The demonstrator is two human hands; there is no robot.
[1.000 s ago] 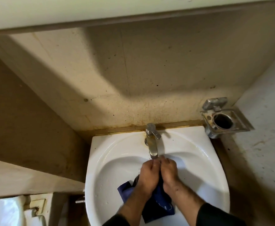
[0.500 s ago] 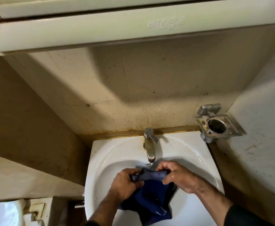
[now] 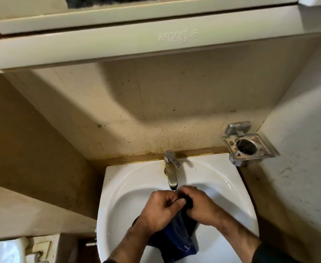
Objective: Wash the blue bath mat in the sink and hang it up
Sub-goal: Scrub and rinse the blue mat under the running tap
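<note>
— So, where's the mat?
— I see the blue bath mat [image 3: 176, 238] bunched in the sink [image 3: 117, 196], under the tap [image 3: 171, 173].
— Hands?
— Left hand [image 3: 160, 209] and right hand [image 3: 199, 205] together, both gripping it.

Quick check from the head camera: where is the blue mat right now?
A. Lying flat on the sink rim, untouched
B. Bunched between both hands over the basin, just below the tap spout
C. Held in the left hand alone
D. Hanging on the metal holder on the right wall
B: the left hand and right hand both grip the mat under the tap, over the sink.
</note>
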